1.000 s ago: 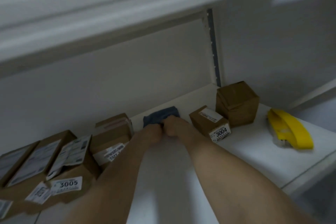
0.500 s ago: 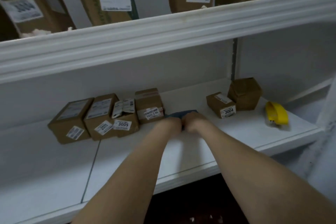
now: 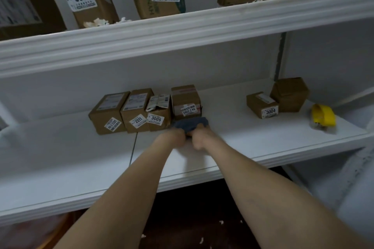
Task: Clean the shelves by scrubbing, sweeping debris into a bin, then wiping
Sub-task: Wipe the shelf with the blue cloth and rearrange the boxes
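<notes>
A dark blue cloth [image 3: 191,123] lies on the white middle shelf [image 3: 253,143], just in front of a small cardboard box. My left hand [image 3: 174,137] and my right hand [image 3: 202,139] sit side by side on the cloth's near edge and both grip it, fingers curled. Most of the cloth's near half is hidden under my hands. Bits of pale debris [image 3: 97,22] lie on the upper shelf [image 3: 182,32] between the boxes there.
A row of several labelled cardboard boxes [image 3: 137,113] stands left of the cloth. Two more boxes [image 3: 279,101] stand at the right, with a yellow tool [image 3: 322,116] beyond them. Large boxes fill the upper shelf. White scraps [image 3: 202,238] lie on the dark floor.
The view has pulled back and risen, so the upper shelf and the floor now show. Both hands have drawn the cloth toward the shelf's front, still gripping it.
</notes>
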